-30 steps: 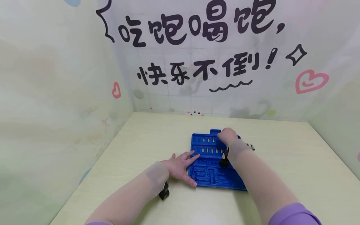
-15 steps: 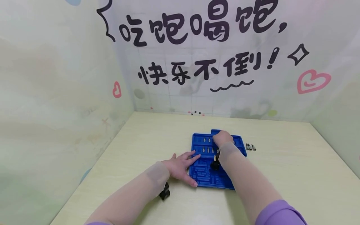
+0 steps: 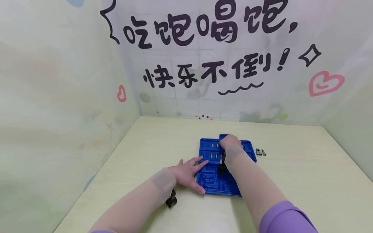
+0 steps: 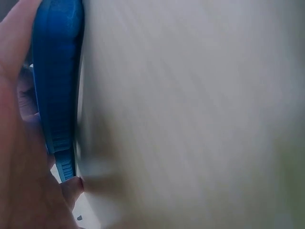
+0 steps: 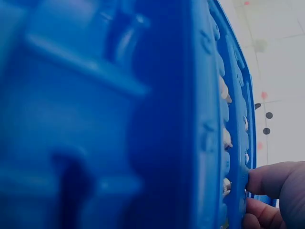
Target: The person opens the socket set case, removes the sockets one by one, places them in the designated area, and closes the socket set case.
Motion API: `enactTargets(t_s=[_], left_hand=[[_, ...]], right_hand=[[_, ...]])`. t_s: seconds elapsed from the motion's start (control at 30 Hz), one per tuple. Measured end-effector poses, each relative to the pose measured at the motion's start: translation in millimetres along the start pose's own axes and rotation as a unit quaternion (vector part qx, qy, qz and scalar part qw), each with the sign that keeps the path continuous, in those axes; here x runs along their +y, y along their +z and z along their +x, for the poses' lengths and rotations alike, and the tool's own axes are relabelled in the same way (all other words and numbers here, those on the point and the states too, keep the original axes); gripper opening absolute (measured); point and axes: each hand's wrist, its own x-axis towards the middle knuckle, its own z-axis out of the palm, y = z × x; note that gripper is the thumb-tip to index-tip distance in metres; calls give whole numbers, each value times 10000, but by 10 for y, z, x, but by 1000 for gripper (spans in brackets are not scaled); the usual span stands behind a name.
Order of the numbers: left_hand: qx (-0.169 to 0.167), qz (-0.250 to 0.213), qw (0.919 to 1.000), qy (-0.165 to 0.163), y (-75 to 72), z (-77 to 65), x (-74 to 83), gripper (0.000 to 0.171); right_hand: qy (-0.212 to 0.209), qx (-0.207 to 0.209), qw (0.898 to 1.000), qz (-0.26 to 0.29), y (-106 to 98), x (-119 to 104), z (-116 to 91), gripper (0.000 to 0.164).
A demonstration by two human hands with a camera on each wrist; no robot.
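Note:
A blue plastic tool case (image 3: 214,183) lies unfolded on the table, with short metal screwdriver bits (image 3: 212,155) upright in two rows across its back part. My left hand (image 3: 187,173) rests against the left side of the case, fingers straight and spread, fingertips over its edge. Over the back row, my right hand (image 3: 231,142) has its thumb and fingers brought together. In the right wrist view its thumb (image 5: 264,179) and a finger pinch a bit (image 5: 246,193) at the back row, mostly covered by the fingertips. Several bits (image 5: 227,138) show in the nearer row.
Beside the case's right edge a few loose bits (image 3: 260,152) lie on the pale table (image 3: 291,181). The moulded front half of the case has shaped hollows. Printed wall sheets (image 3: 180,103) stand behind the table and at both sides.
My right hand has moved left along the back row, then slowed almost to a stop. The loose bits at the right came into full view. My left hand stays in place.

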Motion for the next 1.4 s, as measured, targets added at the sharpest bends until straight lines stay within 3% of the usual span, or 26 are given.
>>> enactTargets(t_s=[0.27,0.5,0.63,0.93,1.4], left_hand=[[7,-13,10000,-3,16,29,-5,113],[-5,49,10000,-3,8,27,-8,113],[-18,58,10000,8,-1,16,3,113],[-1,84,10000,1,-3,6,0,112],[-18,57,10000,4,7,34,-18,112]], right_hand=[[57,-64,10000,-48,-21,-17,-18,46],[184,-118,9991,351,6,75,54,50],[45,-173,9994,309,-16,85,33,45],[-325,-328,9989,76,-74,53,-35,51],[-315,-520,9941,899,-50,164,-19,42]])
